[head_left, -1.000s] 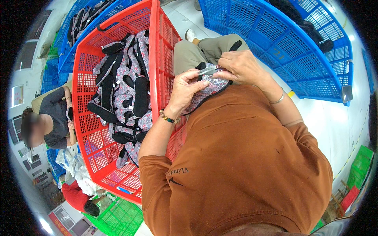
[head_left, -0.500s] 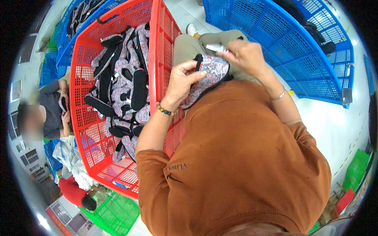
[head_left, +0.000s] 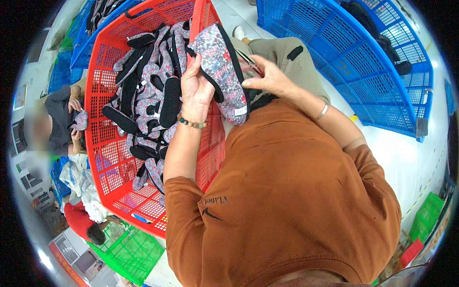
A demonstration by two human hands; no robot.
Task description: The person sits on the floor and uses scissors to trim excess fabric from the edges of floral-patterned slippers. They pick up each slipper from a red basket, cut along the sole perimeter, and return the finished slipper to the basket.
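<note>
Before my lap a floral fabric slipper (head_left: 221, 62) with black trim and a small white label stands on end. My left hand (head_left: 197, 88) is closed on its edge by the opening, beside the red crate's wall. Close to the slipper's right side, my right hand (head_left: 273, 80) grips slim metal thread snips (head_left: 249, 59), partly hidden by the fingers. A black strip (head_left: 295, 52) lies on my trouser leg. On the left, the red crate (head_left: 98, 143) contains many more floral slippers (head_left: 154, 88), piled loosely, some with black soles up.
Blue crates (head_left: 330, 62) stand at the far right with dark items inside. A green crate (head_left: 129, 253) lies at the lower left. Beyond the red crate, one co-worker (head_left: 60, 117) holds a floral piece and another in red (head_left: 83, 222) bends down.
The slipper has been turned and raised so its patterned side and label show. My left hand has moved left, and my right hand has come lower and left with the snips.
</note>
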